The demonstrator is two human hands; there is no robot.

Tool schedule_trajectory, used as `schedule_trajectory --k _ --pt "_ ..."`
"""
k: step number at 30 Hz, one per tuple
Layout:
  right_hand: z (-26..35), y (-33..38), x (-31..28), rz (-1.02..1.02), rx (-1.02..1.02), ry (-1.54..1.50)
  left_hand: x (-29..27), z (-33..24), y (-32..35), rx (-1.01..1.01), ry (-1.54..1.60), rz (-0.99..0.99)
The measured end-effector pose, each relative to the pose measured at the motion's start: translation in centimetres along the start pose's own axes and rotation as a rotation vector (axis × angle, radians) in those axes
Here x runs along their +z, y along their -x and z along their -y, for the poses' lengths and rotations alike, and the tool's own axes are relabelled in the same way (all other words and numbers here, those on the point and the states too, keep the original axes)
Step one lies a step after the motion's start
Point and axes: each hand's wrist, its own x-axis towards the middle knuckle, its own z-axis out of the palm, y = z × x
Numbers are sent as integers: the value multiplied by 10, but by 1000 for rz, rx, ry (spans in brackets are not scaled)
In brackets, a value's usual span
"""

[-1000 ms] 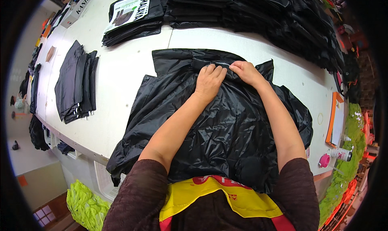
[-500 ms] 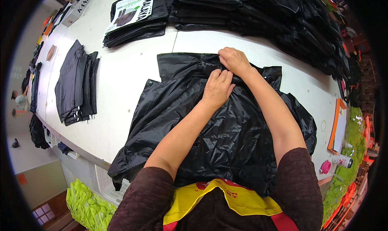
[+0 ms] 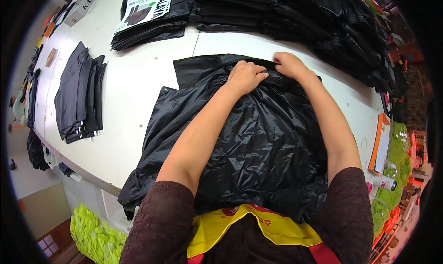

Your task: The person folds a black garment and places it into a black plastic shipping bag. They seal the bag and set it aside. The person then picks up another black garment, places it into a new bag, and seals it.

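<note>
A shiny black jacket (image 3: 258,139) lies spread flat on the white table (image 3: 138,93), its collar end toward the far side. My left hand (image 3: 244,77) rests curled on the fabric just below the collar, fingers gripping a fold. My right hand (image 3: 288,64) sits beside it, a little farther out, pinching the jacket's top edge near the collar. Both forearms stretch across the garment from the lower edge of the view.
Stacks of folded black garments (image 3: 295,10) line the far side of the table. Packaged items with printed labels (image 3: 147,10) lie at the far left. A pile of dark folded pieces (image 3: 80,97) sits at the left. An orange-edged board (image 3: 380,144) lies at the right edge.
Both hands have shifted along the collar area of the jacket, with the right hand now farther out at the top edge and the left hand close beside it.
</note>
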Motion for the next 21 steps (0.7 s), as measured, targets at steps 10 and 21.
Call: schedule_trajectory --k 10,21 --pt "-52 47 12 -152 169 -331 25 -32 -14 69 135 -143" --pt "-54 65 -11 -215 -58 -371 60 -44 -16 305 -258 -193"
